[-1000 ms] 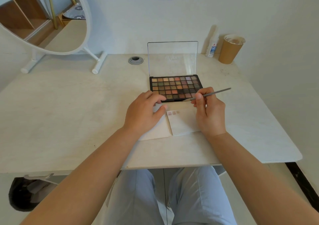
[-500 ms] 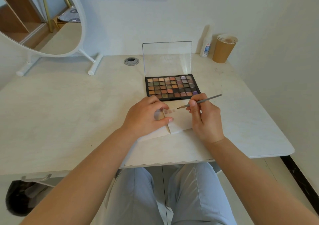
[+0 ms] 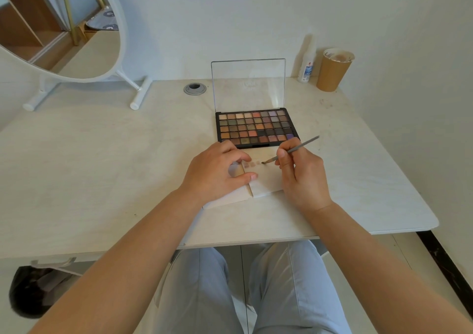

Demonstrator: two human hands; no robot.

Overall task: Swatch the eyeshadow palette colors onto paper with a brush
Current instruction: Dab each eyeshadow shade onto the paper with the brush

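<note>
The right hand (image 3: 302, 177) is reaching in from the lower right, its fingers curled and pinching a thin grey brush (image 3: 291, 150) like a pen. The handle is slanting up and to the right, and the tip is touching the paper (image 3: 266, 180) just right of a short row of faint pinkish-brown swatches (image 3: 252, 164). The left hand (image 3: 217, 173) is lying palm down on the left part of the paper, its fingers loosely bent and pressing it flat, thumb stretched toward the fold. The paper is lying open like a small booklet, white, on the pale desk (image 3: 102, 167) right in front of the eyeshadow palette (image 3: 256, 128). The palette is sitting open, its clear lid (image 3: 248, 85) standing upright, its black tray showing rows of small square pans in browns, oranges, greens and purples.
</note>
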